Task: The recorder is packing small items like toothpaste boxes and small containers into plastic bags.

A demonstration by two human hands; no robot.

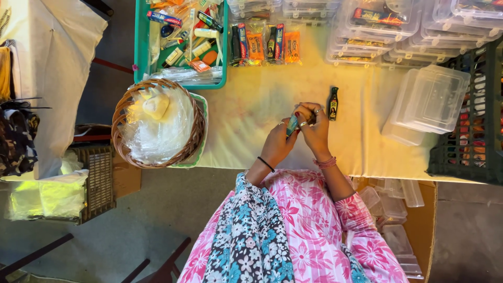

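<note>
Where the two hands meet above the yellow cloth [251,110], a small teal tube [292,125] is pinched between them. The left hand [277,141] grips its lower end with curled fingers; the right hand [313,126] closes over its top, fingers bent tight around it. Just beside the right hand, a small dark bottle [333,103] lies on the cloth, apart from the fingers. Left of the hands sits a wicker basket [123,112] lined with clear plastic, and behind it a green tray [140,47] of mixed toiletries. Clear lidded boxes [429,99] stand to the right, against a dark crate [487,152].
</note>
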